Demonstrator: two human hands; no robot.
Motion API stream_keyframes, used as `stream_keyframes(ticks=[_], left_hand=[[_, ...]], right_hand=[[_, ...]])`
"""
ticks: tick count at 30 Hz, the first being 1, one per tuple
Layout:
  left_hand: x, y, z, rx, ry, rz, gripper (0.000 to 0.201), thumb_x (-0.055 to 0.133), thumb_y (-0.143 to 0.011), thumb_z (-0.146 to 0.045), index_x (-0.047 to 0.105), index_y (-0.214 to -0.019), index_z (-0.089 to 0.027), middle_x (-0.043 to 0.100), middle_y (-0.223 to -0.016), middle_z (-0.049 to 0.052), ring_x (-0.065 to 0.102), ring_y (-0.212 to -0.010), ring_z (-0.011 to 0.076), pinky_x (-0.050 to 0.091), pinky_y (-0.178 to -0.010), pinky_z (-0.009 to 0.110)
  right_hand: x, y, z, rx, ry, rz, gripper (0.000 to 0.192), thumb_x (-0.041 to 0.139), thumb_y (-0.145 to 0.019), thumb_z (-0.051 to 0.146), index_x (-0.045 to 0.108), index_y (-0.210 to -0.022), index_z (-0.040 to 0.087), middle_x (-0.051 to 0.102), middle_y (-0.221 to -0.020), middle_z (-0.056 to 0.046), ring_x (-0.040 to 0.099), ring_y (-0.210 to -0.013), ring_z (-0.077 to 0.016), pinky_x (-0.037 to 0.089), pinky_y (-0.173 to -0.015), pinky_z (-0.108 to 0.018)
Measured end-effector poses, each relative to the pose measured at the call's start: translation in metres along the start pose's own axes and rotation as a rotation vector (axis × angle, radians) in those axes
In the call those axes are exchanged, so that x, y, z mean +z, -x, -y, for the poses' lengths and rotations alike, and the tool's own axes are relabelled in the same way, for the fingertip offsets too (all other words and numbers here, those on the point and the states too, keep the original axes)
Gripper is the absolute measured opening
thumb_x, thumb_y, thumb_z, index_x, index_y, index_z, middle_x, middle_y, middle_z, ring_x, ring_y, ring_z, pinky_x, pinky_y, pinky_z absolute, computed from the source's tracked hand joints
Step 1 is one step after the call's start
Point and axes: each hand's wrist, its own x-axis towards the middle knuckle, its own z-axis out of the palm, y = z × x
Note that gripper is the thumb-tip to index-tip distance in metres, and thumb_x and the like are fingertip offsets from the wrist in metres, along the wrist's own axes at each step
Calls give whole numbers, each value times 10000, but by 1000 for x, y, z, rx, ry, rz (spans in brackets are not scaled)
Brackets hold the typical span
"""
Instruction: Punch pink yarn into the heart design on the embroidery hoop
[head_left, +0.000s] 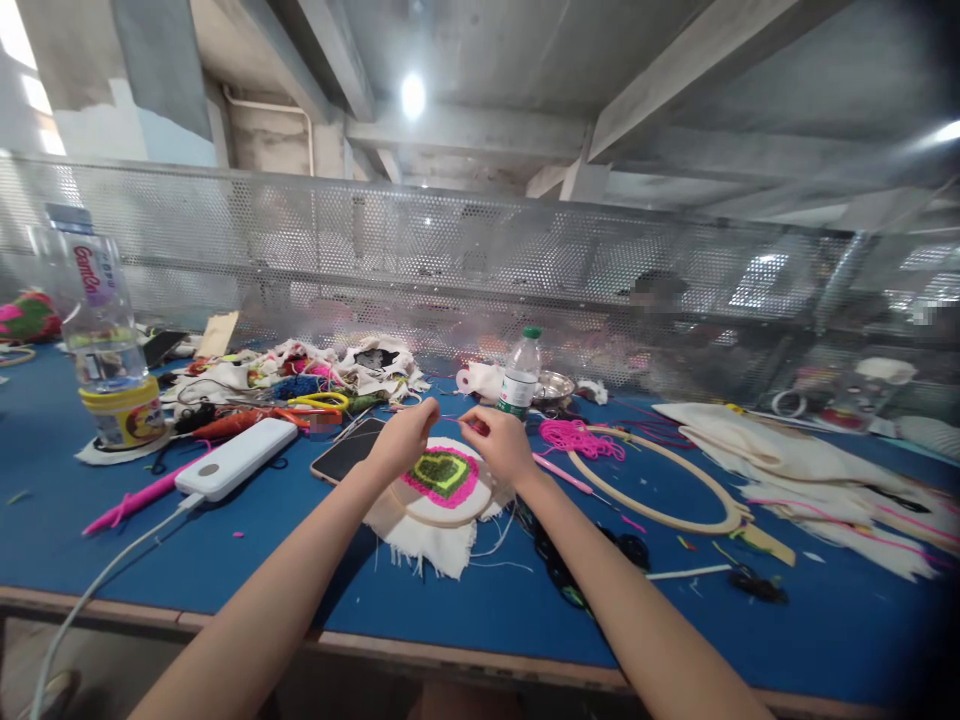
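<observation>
Fingers of both hands are pinched together above the small round wooden embroidery hoop: the left hand and the right hand each nip an end of a thin pink thread stretched between them (what else the right fingertips clamp is too small to tell). The hoop lies on the blue felt-like table, just in front of the hands, gripping frayed white cloth with a fuzzy pink and green tufted patch. To do this well, I judge the thread should stay taut and the pinches close to its ends. A dark phone lies just left; a larger empty wooden hoop lies to the right.
</observation>
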Motion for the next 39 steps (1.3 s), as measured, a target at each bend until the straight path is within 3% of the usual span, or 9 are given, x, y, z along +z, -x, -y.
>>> stream_keyframes(ticks=[6, 12, 16, 21, 26, 33, 39], left_hand=[[-1, 0, -1, -28, -69, 6, 186, 270, -861, -186, 456, -870, -187, 567, -704, 21, 519, -628, 145, 305, -536, 216], [1, 1, 5, 106, -137, 58, 196, 329, -827, -138, 504, -875, -213, 591, -786, 29, 525, -743, 152, 330, -585, 211], [1, -1, 3, 24, -114, 56, 180, 325, -834, -164, 495, -875, -203, 574, -737, 30, 526, -679, 153, 330, -560, 217], [-1, 1, 0, -42, -137, 78, 192, 280, -867, -230, 464, -893, -181, 577, -734, 50, 549, -648, 166, 338, -542, 222], [-2, 3, -3, 27, -201, 130, 194, 307, -864, -274, 468, -929, -187, 595, -704, 53, 569, -627, 185, 337, -529, 224], [-6, 3, -5, 77, -191, 80, 200, 335, -857, -283, 515, -890, -199, 605, -696, 48, 582, -670, 194, 363, -557, 233], [-5, 0, -1, 149, 9, -39, 190, 345, -841, -186, 533, -822, -178, 563, -1043, 72, 550, -884, 146, 399, -713, 227]], right_hand=[[0, 2, 7, -34, 10, 5, 157, 473, -759, 262, 615, -731, 199, 543, -579, 2, 486, -575, -120, 327, -564, -212], [1, -1, 3, 83, -11, -63, 173, 471, -748, 269, 614, -697, 186, 508, -519, 14, 446, -494, -109, 301, -507, -214], [3, -1, 0, 119, -29, -21, 165, 487, -726, 273, 615, -677, 182, 539, -528, 8, 456, -487, -111, 296, -494, -215], [7, 4, 12, 46, -11, 43, 124, 490, -723, 249, 578, -657, 191, 556, -562, 6, 479, -524, -115, 294, -509, -213], [12, 8, 28, -63, 16, 122, 85, 490, -725, 210, 543, -661, 190, 539, -578, 6, 478, -558, -120, 285, -523, -216], [7, 8, 29, -83, 12, 111, 114, 458, -759, 226, 566, -736, 197, 521, -569, 10, 470, -549, -122, 284, -518, -217], [-4, 1, 17, 47, 60, -50, 129, 462, -764, 258, 575, -743, 197, 518, -562, 18, 462, -529, -110, 285, -521, -211]])
